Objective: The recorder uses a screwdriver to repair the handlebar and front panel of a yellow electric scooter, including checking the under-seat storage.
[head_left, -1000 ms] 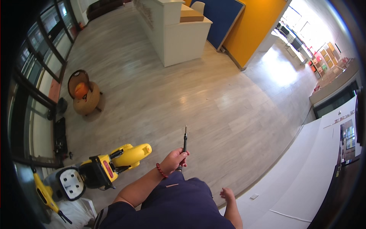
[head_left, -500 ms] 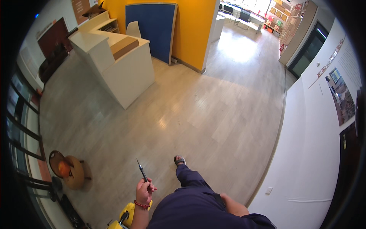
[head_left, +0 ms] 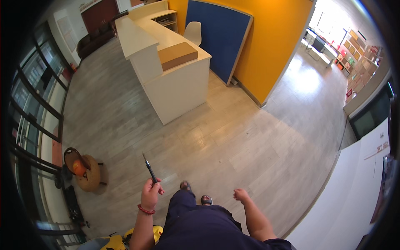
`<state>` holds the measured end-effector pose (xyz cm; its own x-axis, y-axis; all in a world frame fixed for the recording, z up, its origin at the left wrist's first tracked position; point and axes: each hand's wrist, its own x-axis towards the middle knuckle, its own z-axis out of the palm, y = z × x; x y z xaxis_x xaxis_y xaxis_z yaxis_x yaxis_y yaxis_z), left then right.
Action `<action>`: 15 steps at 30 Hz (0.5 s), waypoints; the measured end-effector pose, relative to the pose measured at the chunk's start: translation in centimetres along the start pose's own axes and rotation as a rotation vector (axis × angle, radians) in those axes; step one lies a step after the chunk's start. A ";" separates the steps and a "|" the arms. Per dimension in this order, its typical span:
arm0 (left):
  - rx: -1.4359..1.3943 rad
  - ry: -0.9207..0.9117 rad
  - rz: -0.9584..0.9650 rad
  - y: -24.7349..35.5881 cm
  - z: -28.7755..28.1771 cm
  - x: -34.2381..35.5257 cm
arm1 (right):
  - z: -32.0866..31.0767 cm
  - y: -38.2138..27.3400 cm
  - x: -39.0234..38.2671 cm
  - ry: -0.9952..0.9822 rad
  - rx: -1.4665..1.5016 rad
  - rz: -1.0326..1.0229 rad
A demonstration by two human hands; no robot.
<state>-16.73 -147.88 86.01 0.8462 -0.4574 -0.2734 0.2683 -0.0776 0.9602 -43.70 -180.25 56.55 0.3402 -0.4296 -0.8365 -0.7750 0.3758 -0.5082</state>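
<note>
My left hand (head_left: pixel 151 189), below the centre with a red beaded bracelet at the wrist, is closed round a slim black tool (head_left: pixel 150 170) with a thin metal tip pointing up and forward. My right hand (head_left: pixel 240 194) hangs to the right of my legs, fingers loosely curled closed, with nothing visible in it. My dark-trousered legs (head_left: pixel 180 204) and sandalled feet are below on the wood-look floor (head_left: pixel 200 150).
A white counter (head_left: pixel 175 89) stands ahead beside a blue board (head_left: pixel 216 37) and yellow wall (head_left: pixel 266 37). A chair (head_left: pixel 92 179) and yellow machine (head_left: pixel 157 233) are left and lower left. Glazed frames line the left. An opening (head_left: pixel 304 79) and white wall (head_left: pixel 333 200) are right.
I have moved forward, so the counter looms nearer and the yellow machine has slid out toward the bottom edge. My left hand keeps the tool; my right hand has swung forward into view.
</note>
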 end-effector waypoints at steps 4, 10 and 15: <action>-0.018 0.132 0.064 2.8 -2.1 9.7 | 0.2 2.3 3.7 -0.162 -0.467 0.100; 0.124 0.322 0.270 10.7 -5.4 27.1 | -0.2 2.2 4.7 -0.206 -0.653 0.189; 0.335 0.387 0.368 20.1 -6.4 41.5 | 1.3 -9.2 5.3 -0.102 -0.373 -0.104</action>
<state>26.71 -162.78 93.58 0.9778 -0.1580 0.1377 -0.1778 -0.2779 0.9440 -34.06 -184.96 56.51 0.4633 -0.3587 -0.8104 -0.8676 0.0028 -0.4973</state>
